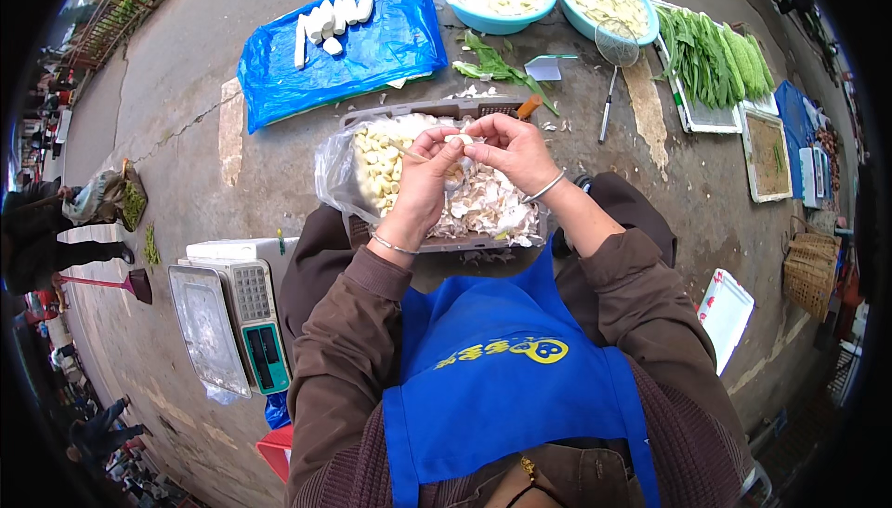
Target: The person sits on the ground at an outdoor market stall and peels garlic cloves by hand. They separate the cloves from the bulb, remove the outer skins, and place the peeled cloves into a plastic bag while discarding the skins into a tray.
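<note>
Both hands meet over a brown plastic crate (446, 246). My left hand (424, 184) pinches a pale garlic clove (458, 139) between thumb and fingers, and a thin stick-like tool (406, 151) lies along that hand. The fingertips of my right hand (512, 151) touch the same clove from the other side. Below and to the left, peeled garlic cloves (380, 166) fill a clear plastic bag (336, 166). Loose garlic skins (488, 205) are heaped in the crate's right part. An orange-brown handle (529, 106) sticks up at the crate's far edge.
Blue plastic sheeting (279, 90) bears peeled white vegetable pieces. Two turquoise basins (491, 22) hold pale slices in liquid; a wire skimmer (616, 44) lies nearby. Green vegetables (704, 55) stand on trays at right. A digital scale (254, 292) is at left. A person (42, 236) stands farther left.
</note>
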A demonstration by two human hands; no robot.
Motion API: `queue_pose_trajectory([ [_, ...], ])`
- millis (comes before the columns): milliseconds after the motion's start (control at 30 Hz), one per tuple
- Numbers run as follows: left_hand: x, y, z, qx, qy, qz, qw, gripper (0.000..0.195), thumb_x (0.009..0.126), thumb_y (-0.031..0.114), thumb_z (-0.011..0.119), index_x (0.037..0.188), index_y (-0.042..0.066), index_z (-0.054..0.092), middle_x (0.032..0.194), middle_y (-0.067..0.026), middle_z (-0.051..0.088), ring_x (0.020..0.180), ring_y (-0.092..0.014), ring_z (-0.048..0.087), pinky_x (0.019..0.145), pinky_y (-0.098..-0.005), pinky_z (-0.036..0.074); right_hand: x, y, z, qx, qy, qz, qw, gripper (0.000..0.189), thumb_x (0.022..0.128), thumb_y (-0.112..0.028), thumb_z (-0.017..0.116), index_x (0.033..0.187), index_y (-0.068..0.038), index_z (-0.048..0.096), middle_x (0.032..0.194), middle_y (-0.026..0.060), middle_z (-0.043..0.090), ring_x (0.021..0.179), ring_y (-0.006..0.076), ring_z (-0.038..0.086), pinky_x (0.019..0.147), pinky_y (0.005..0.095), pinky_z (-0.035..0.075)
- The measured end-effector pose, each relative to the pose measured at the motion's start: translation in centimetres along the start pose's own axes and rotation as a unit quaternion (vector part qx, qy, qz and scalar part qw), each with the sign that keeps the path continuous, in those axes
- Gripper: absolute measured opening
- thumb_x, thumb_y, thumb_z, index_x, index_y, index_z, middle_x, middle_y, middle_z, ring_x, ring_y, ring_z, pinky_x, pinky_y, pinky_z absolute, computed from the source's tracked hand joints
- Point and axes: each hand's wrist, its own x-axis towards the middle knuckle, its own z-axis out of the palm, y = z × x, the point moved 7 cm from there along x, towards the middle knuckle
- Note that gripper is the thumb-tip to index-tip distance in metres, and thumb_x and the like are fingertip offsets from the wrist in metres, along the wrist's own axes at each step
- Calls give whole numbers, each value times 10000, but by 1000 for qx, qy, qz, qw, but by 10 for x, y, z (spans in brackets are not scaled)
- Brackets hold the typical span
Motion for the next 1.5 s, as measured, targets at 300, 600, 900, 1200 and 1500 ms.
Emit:
queue_pose_trajectory([
  [300, -6, 3, 10, 144, -8, -1, 990, 173, 856, 145, 622, 976, 23, 600, 851, -41, 638, 784, -104, 586, 695, -228, 459, -1, 3, -13, 72, 78, 10, 994, 84, 794, -70, 669, 805, 5, 631, 660, 19, 606, 536, 62, 527, 479, 218, 437],
  [600, -4, -19, -36, -16, 73, -80, 994, 192, 861, 88, 582, 1037, 13, 562, 847, -77, 635, 715, -131, 586, 626, -243, 466, -1, 11, 1, -30, -1, 71, 997, 120, 778, -77, 671, 718, -1, 600, 596, 17, 576, 495, 62, 524, 441, 213, 414],
  [900, -16, -26, -94, 12, 272, -79, 959, 299, 868, 114, 530, 1126, -32, 493, 991, -112, 570, 897, -188, 565, 719, -319, 488, -9, 19, 7, -416, -65, -130, 898, 234, 681, -158, 715, 859, -19, 653, 828, 138, 622, 830, 271, 607, 724, 347, 475],
  [1200, -13, -41, -4, -78, -13, -114, 990, 168, 871, 194, 517, 916, 56, 602, 849, -47, 611, 795, -135, 577, 717, -272, 470, -17, 4, 45, -311, -118, -88, 939, 346, 686, -210, 727, 952, -26, 601, 824, 156, 614, 732, 300, 603, 658, 359, 479],
  [1500, -2, -12, 22, 127, -55, 8, 990, 302, 852, 228, 618, 989, -11, 496, 803, -82, 600, 684, -143, 611, 552, -268, 509, 2, 53, -8, 85, -43, 187, 978, 216, 916, -279, 515, 916, -66, 552, 680, -23, 548, 551, 44, 518, 450, 179, 427],
])
